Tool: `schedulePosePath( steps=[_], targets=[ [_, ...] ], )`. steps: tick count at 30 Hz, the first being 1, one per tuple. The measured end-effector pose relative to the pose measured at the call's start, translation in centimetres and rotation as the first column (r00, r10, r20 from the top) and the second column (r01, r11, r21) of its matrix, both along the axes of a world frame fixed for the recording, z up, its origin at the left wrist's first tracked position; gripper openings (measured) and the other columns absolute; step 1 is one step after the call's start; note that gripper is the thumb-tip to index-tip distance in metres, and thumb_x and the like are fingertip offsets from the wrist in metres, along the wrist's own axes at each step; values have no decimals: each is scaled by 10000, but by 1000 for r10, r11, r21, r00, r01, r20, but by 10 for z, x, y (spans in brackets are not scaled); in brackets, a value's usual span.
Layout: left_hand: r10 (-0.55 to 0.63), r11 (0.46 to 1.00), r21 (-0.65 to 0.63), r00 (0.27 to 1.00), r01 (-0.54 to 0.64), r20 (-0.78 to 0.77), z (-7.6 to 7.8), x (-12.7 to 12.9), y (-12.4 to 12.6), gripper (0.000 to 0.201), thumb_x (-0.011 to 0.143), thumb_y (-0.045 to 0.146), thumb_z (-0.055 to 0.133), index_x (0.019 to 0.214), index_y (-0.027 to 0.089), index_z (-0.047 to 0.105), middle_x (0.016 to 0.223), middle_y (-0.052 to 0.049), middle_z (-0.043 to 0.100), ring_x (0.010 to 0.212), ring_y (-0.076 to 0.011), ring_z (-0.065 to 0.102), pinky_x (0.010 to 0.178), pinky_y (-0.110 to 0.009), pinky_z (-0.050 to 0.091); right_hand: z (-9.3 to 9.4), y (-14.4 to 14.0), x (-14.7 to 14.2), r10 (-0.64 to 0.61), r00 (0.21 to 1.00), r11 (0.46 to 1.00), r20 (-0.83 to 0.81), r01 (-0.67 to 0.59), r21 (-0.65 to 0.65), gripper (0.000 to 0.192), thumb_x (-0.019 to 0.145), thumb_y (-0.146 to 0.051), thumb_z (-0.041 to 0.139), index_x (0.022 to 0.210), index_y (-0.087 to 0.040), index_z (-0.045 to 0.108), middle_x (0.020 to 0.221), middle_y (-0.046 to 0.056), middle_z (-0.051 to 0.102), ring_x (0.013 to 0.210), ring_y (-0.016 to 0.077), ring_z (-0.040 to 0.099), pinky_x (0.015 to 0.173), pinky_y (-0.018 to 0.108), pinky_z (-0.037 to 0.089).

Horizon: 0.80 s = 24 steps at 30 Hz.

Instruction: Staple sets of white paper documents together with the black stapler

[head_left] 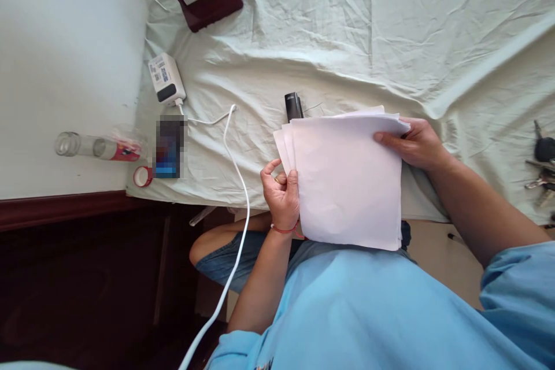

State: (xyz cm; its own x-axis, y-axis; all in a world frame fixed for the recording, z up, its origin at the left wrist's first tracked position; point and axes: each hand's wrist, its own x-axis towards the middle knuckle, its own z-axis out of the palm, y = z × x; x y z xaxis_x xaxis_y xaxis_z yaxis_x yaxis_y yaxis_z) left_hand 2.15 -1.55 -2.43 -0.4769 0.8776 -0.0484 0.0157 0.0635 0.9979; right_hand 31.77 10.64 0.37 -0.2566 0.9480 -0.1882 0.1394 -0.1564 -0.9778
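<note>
Several loose sheets of white paper [349,182] are held in a stack above the table's front edge, close to my body. My left hand [281,193] pinches the stack's left side, thumb on top and fingers curled at the edge. There the sheets fan slightly apart. At the upper right corner, my right hand [416,141] grips the sheets, its thumb lying on top and its other fingers beneath. Just beyond the paper's upper left corner lies a black stapler-like object [293,105], its near end hidden by the sheets.
A pale green cloth [329,29] covers the table in wrinkles. To the left are a white box-shaped device [166,78], a white cable [240,179], a blurred phone [169,147], a clear bottle [104,147] and a red tape roll [143,176]. A maroon appliance [217,8] stands behind; keys [541,176] lie right.
</note>
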Motion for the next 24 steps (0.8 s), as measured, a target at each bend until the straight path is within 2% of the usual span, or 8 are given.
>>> schedulePosePath(
  steps=[2, 6, 9, 12, 15, 18, 21, 24],
  targets=[
    [-10, 1000, -21, 1000, 9, -13, -1, -2, 0, 624, 918, 699, 873, 1264, 240, 630, 685, 88, 601, 567, -99, 521, 596, -216, 432, -1, 0, 1, -2, 1000, 1000, -5, 2, -6, 377, 805, -543, 981, 821, -228, 776, 794, 30, 722, 679, 181, 646, 585, 341, 540],
    [-26, 998, -62, 990, 17, -138, -2, -7, -1, 530, 929, 703, 855, 878, 218, 648, 607, 95, 432, 560, -97, 394, 575, -234, 362, -3, -1, 3, 8, 1000, 1000, -3, -8, -21, 394, 803, -569, 982, 816, -229, 784, 784, 30, 725, 681, 182, 642, 590, 343, 558],
    [-47, 997, -62, 980, 36, -193, -3, -10, -2, 544, 984, 707, 788, 804, 223, 615, 622, 75, 457, 598, -117, 423, 620, -251, 395, -4, 0, 1, -31, 999, 999, -26, 30, -40, 399, 805, -572, 985, 887, -223, 810, 846, 40, 757, 711, 186, 661, 617, 344, 578],
    [-50, 997, -64, 982, 39, -185, -3, -10, -3, 531, 1020, 713, 735, 839, 230, 615, 644, 68, 477, 619, -128, 452, 638, -256, 416, -3, 2, -2, -104, 991, 995, -81, 103, -18, 436, 752, -528, 1031, 1005, -249, 811, 931, 29, 773, 791, 202, 695, 690, 354, 609],
    [-48, 998, -56, 976, 37, -212, -3, -9, -3, 508, 1046, 719, 695, 933, 226, 647, 644, 74, 479, 600, -124, 453, 623, -255, 412, 0, 4, -5, -138, 983, 990, -119, 139, 0, 451, 688, -496, 1071, 917, -256, 764, 871, 8, 724, 772, 189, 662, 680, 340, 584],
    [-22, 999, -27, 980, 17, -200, -4, -7, -2, 543, 1038, 746, 692, 1146, 215, 660, 673, 73, 541, 588, -120, 497, 608, -251, 422, 1, 5, -5, -112, 989, 994, -101, 113, 11, 426, 702, -503, 1061, 851, -253, 749, 839, 11, 703, 752, 183, 636, 674, 343, 563],
    [2, 1000, 0, 992, -2, -127, -3, -4, 0, 638, 1009, 761, 729, 1310, 215, 590, 751, 50, 631, 607, -124, 577, 609, -250, 448, 0, 6, -3, -88, 995, 996, -42, 89, 26, 396, 746, -526, 1032, 843, -253, 762, 830, 24, 713, 754, 197, 639, 671, 359, 566],
    [8, 1000, 10, 994, -7, -107, -1, -1, 1, 679, 1010, 751, 742, 1385, 220, 546, 721, 73, 598, 539, -105, 520, 558, -249, 403, -2, 6, 0, -88, 996, 995, -4, 88, 36, 393, 777, -559, 1002, 856, -247, 776, 826, 31, 724, 751, 204, 645, 655, 359, 567]
  ],
)
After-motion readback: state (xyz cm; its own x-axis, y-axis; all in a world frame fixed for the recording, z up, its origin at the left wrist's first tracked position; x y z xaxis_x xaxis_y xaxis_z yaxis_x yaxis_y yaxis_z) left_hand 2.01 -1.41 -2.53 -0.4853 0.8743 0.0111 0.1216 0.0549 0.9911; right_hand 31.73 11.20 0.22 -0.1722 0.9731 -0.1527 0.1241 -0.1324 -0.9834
